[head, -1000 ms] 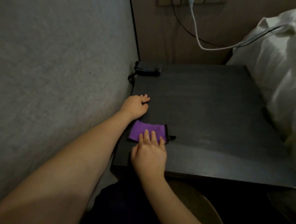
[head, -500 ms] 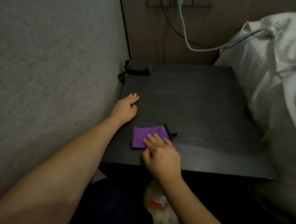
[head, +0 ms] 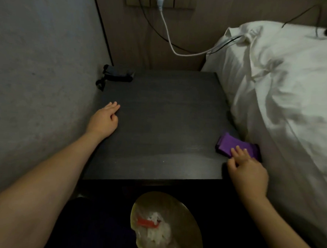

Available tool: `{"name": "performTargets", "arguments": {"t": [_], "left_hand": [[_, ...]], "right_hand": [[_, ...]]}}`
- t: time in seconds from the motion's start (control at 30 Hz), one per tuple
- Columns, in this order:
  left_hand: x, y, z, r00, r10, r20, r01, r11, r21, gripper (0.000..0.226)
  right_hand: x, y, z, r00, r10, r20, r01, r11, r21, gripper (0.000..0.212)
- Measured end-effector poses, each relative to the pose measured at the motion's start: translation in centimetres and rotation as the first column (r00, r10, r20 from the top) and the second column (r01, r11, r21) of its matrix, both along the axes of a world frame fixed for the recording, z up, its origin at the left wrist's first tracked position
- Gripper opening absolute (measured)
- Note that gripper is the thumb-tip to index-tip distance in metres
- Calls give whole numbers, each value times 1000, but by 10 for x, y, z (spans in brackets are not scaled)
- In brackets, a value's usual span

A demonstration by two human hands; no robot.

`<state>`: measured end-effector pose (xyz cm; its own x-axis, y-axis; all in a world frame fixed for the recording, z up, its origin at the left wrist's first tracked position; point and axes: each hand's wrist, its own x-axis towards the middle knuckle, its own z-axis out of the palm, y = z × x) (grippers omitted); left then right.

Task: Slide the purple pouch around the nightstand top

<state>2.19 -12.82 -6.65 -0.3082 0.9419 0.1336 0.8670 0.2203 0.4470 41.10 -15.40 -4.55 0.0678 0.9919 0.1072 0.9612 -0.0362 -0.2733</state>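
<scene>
Head view: right hand (head: pixel 247 168) at near right corner of dark bedside table (head: pixel 159 123), straight fingers pressing on purple cloth (head: pixel 230 143), just beside white bedding (head: pixel 290 91). Left hand (head: pixel 104 120) rests flat at left edge, fingers relaxed, holding nothing. Black strap (head: pixel 116 75) far left corner. White cable (head: pixel 169 40) hangs behind.

The left hand (head: pixel 103 120) lies palm down, fingers straight and close together, pointing away from the body, thumb tucked at its right side. Its bare forearm stretches back toward the lower left. The right hand (head: pixel 247 168) reaches forward on a bare forearm, palm down, fingers extended and lightly spread, thumb out to its left.
</scene>
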Motion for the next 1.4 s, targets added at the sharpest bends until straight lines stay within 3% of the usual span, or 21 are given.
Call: {"name": "performTargets", "arguments": {"t": [0.2, 0.47, 0.57, 0.73, 0.8, 0.93, 1.03, 1.2, 1.4], "left_hand": [[1, -1, 3, 1000, -6, -4, 6, 1000, -20, 47], [0, 0, 10, 997, 5, 83, 0, 998, -56, 48], [-5, 3, 15, 991, -1, 132, 16, 994, -108, 48], [-9, 3, 17, 987, -28, 161, 48, 991, -125, 47], [-9, 2, 16, 986, -30, 167, 49, 992, -112, 47], [-10, 3, 19, 986, -43, 164, 66, 988, -139, 48], [-11, 2, 21, 986, -55, 158, 79, 985, -154, 49], [-7, -1, 14, 989, -63, 135, 79, 990, -114, 49], [0, -6, 6, 997, -65, 29, 67, 996, -65, 49]], "right_hand": [[-50, -20, -7, 1000, -15, 15, 16, 997, -79, 40], [-181, -57, -2, 941, 332, -62, -337, 935, -109, 53], [-231, -71, 2, 885, 437, -163, -462, 867, -187, 56], [-286, -92, 1, 779, 605, -165, -628, 750, -209, 52], [-289, -94, 6, 750, 640, -164, -661, 722, -205, 44], [-272, -84, 6, 592, 776, -218, -804, 550, -226, 46], [-254, -81, 3, 616, 751, -239, -787, 599, -145, 47], [-202, -74, 2, 744, 623, -241, -657, 749, -90, 45], [-114, -55, -1, 875, 474, -96, -481, 872, -86, 42]]}}
